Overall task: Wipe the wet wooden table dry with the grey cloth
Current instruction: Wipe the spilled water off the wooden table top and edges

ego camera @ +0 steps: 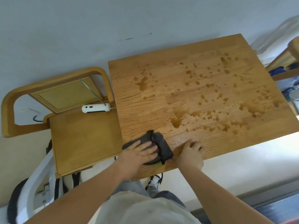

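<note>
The rectangular light-brown wooden desk (pixel 202 88) carries scattered water drops and small puddles over its middle and far right areas. A crumpled dark grey cloth (pixel 159 145) lies at the desk's near left corner. The left hand (pixel 140 151) presses flat on the cloth, fingers spread, palm down, not clenched around it. The right hand (pixel 191 151) rests just beside the cloth on bare wood, fingers curled, holding nothing. The strip of surface beside the cloth shows a thin wet sheen. A wooden chair with a cane back (pixel 84 135) stands touching the desk's left edge, bearing a white elongated device (pixel 96 108).
</note>
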Available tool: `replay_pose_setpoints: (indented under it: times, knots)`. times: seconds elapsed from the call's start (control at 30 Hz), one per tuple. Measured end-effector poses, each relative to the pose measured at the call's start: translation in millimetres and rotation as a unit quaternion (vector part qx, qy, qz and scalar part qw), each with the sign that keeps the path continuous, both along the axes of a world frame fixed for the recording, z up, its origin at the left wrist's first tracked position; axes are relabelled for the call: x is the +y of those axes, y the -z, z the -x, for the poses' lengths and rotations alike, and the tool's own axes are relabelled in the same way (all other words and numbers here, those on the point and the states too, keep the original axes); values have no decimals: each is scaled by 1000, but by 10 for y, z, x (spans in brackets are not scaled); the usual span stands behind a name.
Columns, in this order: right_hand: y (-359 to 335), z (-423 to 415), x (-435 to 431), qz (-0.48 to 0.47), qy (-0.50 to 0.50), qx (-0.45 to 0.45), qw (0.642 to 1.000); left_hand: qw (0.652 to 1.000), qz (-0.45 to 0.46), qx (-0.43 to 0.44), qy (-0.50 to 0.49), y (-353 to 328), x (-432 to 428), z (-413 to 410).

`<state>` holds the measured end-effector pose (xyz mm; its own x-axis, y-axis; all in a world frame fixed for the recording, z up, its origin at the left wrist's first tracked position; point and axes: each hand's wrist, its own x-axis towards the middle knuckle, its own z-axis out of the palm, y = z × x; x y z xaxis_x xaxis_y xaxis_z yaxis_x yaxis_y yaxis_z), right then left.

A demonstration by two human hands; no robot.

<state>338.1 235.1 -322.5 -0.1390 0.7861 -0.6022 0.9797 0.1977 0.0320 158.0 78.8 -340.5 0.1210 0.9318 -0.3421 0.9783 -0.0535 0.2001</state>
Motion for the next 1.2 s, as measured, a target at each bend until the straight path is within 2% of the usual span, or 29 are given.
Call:
replay_pose_setpoints:
  times: [0.07,0.13,0.17,0.23,0.27,0.37,0.43,0.47,0.53,0.6,0.63,0.7,0.77,0.83,0.87,0.9,0.97,1.0,1.03,1.07,1.13,1.2]
  knots:
    - [-92,-85,66,21,13,22,999,993,12,39,-113,-53,171,102]
    - [-173,-210,191,22,31,61,997,967,14,60,-246,-90,234,12]
    - [-206,-283,263,11,34,70,997,957,22,64,-284,-102,244,-102]
    - [-222,-380,348,-7,32,49,998,953,14,63,-297,-143,225,-371]
    - [-210,-410,375,-4,35,34,999,963,6,54,-263,-148,225,-511]
    - [-118,-431,362,-3,39,2,999,998,60,-1,-35,-111,239,-644]
    - [-65,-406,370,-18,29,-9,999,997,12,10,74,4,332,-396]
    - [-45,-383,393,-21,18,-20,999,996,-15,27,88,95,378,-249]
    - [-27,-326,439,-3,11,-39,999,998,-51,33,-10,94,523,-70]
    - [1,-271,455,15,35,-45,998,994,-32,24,-104,38,644,-200]
    - [13,-250,460,9,42,-48,998,995,-9,26,-99,23,674,-343]
    - [45,-237,463,-10,41,-50,998,1000,-6,19,12,68,581,-524]
    - [81,-272,458,-21,31,-46,998,991,14,6,133,45,607,-371]
    - [97,-304,458,-28,29,-41,998,983,0,25,185,75,802,-74]
    - [89,-306,457,-25,33,-37,998,985,-6,34,170,47,943,33]
    - [74,-305,452,-18,40,-30,999,994,1,26,111,-4,1069,65]
    - [29,-299,444,-2,50,-20,999,998,15,12,-65,-131,1255,-98]
    - [11,-300,440,1,51,-22,998,993,22,20,-118,-162,1282,-255]
    - [8,-301,440,0,46,-28,999,990,37,20,-132,-159,1258,-428]
    - [6,-308,438,-7,38,-34,999,993,47,13,-110,-153,1215,-570]
    - [15,-320,424,-21,33,-34,999,999,33,-1,9,-135,1114,-648]
    - [2,-311,425,-21,46,-21,998,994,8,9,111,-82,1196,-415]
